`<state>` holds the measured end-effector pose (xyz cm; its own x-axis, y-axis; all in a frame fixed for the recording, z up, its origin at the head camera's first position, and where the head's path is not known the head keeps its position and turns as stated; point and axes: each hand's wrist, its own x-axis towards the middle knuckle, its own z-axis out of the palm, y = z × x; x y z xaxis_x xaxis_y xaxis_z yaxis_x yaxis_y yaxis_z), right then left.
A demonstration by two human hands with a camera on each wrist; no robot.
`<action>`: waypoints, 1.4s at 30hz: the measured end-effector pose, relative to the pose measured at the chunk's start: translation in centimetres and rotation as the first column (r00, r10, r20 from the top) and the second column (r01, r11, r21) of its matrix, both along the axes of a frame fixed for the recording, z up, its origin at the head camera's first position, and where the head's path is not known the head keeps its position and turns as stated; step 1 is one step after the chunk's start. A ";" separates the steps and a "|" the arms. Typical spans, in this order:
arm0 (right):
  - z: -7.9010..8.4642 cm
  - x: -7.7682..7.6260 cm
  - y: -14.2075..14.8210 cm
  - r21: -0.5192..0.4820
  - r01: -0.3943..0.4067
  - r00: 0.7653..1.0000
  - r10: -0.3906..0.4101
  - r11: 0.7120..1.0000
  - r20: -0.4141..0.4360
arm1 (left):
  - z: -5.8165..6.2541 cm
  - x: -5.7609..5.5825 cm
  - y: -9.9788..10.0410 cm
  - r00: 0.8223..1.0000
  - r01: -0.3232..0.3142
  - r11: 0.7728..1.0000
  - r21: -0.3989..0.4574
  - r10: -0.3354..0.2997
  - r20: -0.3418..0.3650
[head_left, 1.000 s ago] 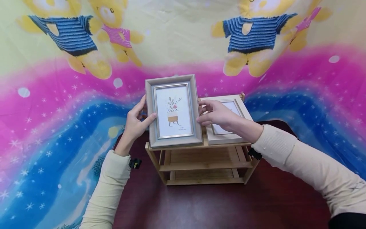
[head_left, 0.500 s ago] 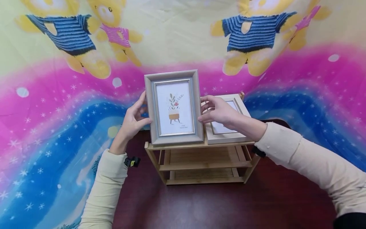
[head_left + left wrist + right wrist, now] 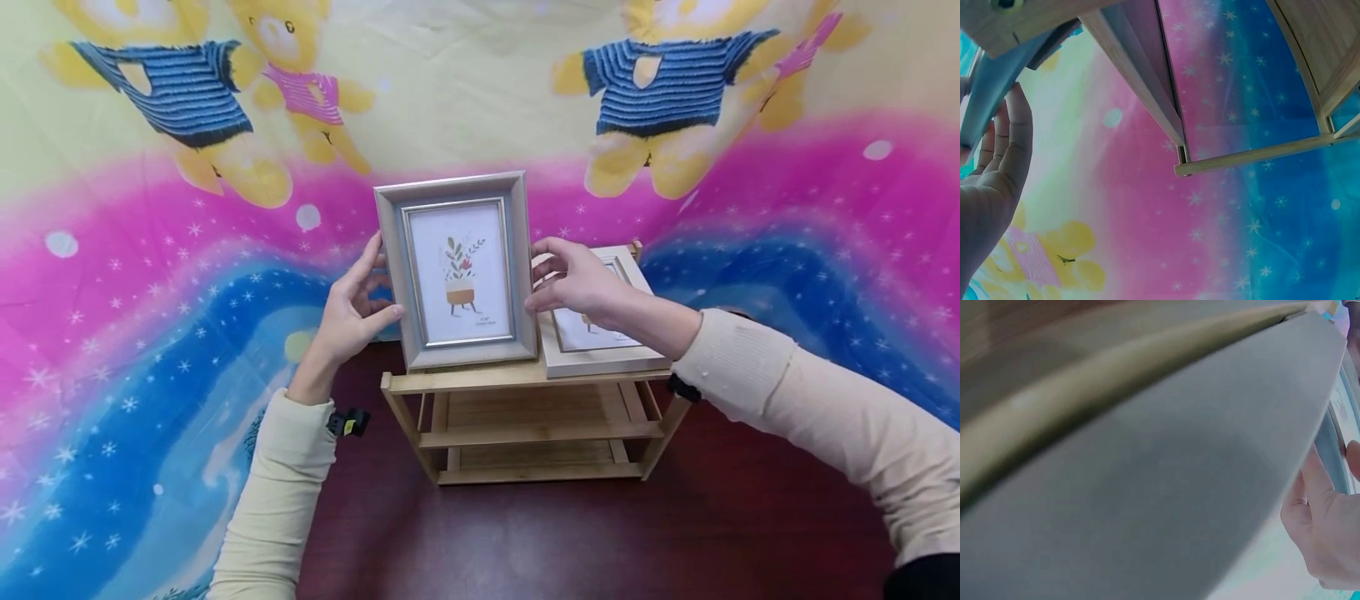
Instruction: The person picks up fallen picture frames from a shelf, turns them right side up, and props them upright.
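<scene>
A grey-beige picture frame (image 3: 461,275) with a potted-plant print stands almost upright at the left of a wooden rack's top shelf, leaning slightly back. My left hand (image 3: 348,304) grips its left edge, thumb at the front and fingers behind. On the opposite edge, my right hand (image 3: 577,283) pinches it between thumb and fingers. A cream picture frame (image 3: 588,337) lies face up beside it, partly under my right forearm. The left wrist view shows the left hand's fingers (image 3: 1019,125) along the upright frame's side. In the right wrist view, a pale surface fills most of the picture beside my hand (image 3: 1329,531).
The wooden rack (image 3: 540,435) has two lower shelves below the top one. It stands on a dark red glossy table (image 3: 495,542). Behind hangs a cloth backdrop (image 3: 465,100) printed with teddy bears and snowflakes, close around the rack's back and sides.
The upright frame's top has risen and its lower edge has moved back on the shelf, so it stands straighter. Both hands have moved with it; the cream frame has stayed put.
</scene>
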<state>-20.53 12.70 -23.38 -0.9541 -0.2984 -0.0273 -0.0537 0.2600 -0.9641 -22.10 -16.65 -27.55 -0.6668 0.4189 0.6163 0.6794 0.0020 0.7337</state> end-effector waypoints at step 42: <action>6.2 -1.3 0.0 -0.136 0.038 0.969 -0.070 0.990 -0.237 | -0.7 0.8 0.3 0.960 -0.161 0.987 -0.022 0.152 -0.236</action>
<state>-21.84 12.70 -17.13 -0.9426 -0.2318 0.2402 -0.2773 0.1431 -0.9501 -21.28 -16.39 -28.22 -0.5662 0.3484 0.7470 0.8202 0.1483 0.5525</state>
